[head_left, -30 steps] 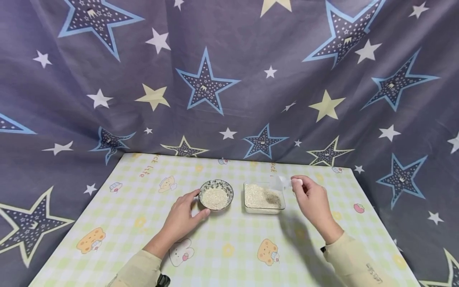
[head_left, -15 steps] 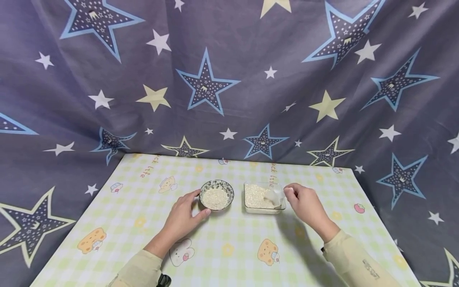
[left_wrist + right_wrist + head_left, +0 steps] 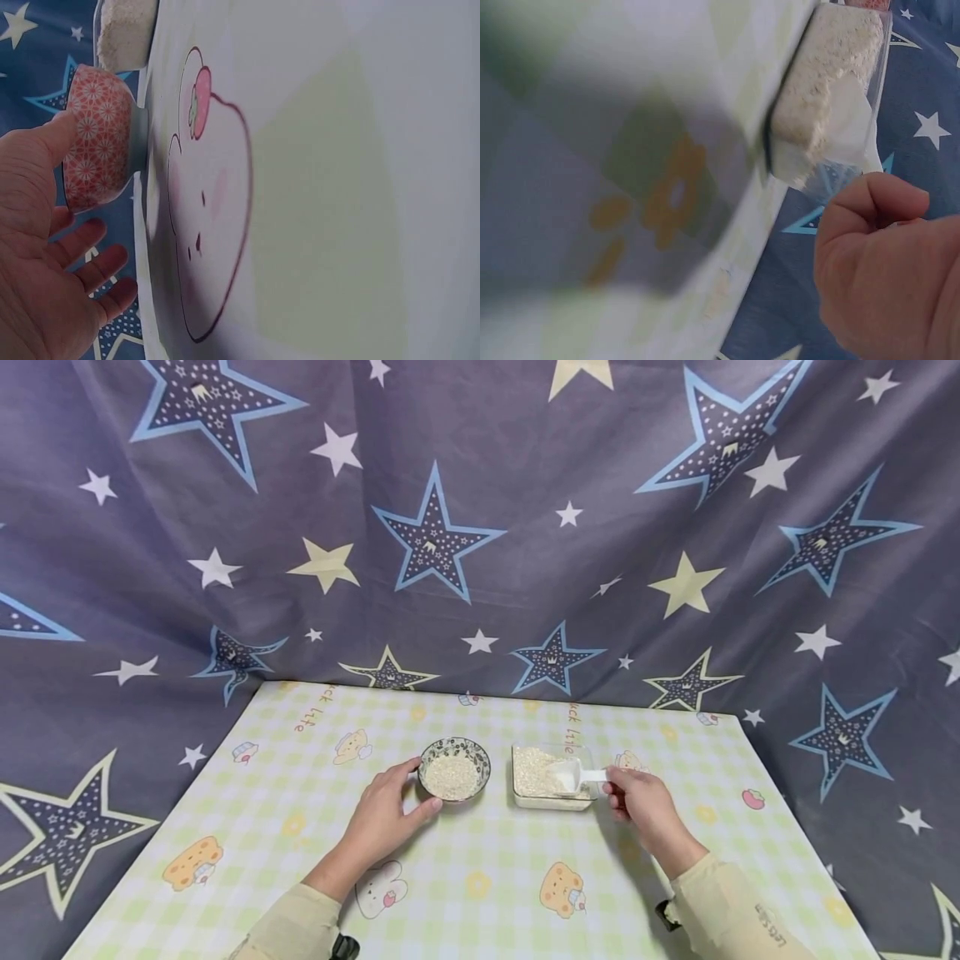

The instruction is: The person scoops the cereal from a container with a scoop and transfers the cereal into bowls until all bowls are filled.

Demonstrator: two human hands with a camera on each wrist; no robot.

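My left hand (image 3: 382, 810) holds a small bowl (image 3: 471, 750) at its side, with thumb and index finger set apart around it. In the left wrist view the bowl (image 3: 97, 139) shows a red flower-patterned outside, and the other fingers are clear of it. Pale flakes like oats (image 3: 452, 777) lie inside. To its right stands a clear rectangular container (image 3: 553, 804) of the same flakes (image 3: 836, 52), lower at its right end. My right hand (image 3: 648, 806) pinches the handle of a white scoop (image 3: 568, 777), whose cup is down in the flakes, facing left.
A checked cloth (image 3: 480, 843) with cartoon prints covers the table. Behind it and along both sides hangs a dark star-patterned curtain (image 3: 495, 485). A gap separates the bowl from the container.
My right hand has brought the scoop down from above the container's back right into the flakes, and turned so the handle points right. The left hand and bowl stay put.
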